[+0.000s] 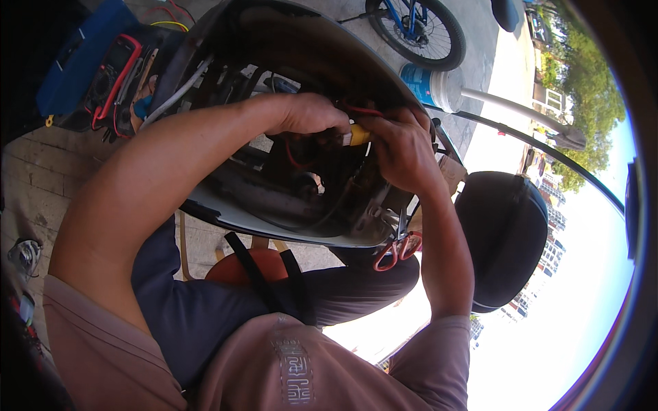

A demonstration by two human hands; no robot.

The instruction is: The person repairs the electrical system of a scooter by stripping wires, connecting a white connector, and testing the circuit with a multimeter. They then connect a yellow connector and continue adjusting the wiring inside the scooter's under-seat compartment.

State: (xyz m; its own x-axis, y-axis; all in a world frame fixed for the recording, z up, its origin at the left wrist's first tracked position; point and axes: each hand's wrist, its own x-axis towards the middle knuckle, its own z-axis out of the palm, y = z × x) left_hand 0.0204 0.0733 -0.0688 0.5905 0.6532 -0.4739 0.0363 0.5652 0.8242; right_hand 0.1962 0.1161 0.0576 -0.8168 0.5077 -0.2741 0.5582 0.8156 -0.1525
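Note:
My left hand [316, 114] reaches into the open body shell of a scooter [288, 203], its fingers pinching the white ribbed end [346, 139] of what looks like a wire connector. Against it, the fingers of my right hand [403, 149] hold the yellow part [360, 134]. A red wire [362, 109] runs just above, between the hands. Dark wiring inside the shell is partly hidden by the hands. Scissors with red handles [395, 251] hang at the shell's near right edge, below my right hand.
A multimeter with a red rim [117, 72], hand tools and a blue case [85, 54] lie at the upper left. A black top box [501, 241] is at the right. Beyond the shell stand a bucket [444, 91] and a bicycle wheel [419, 36]. A red stool [252, 267] is near my legs.

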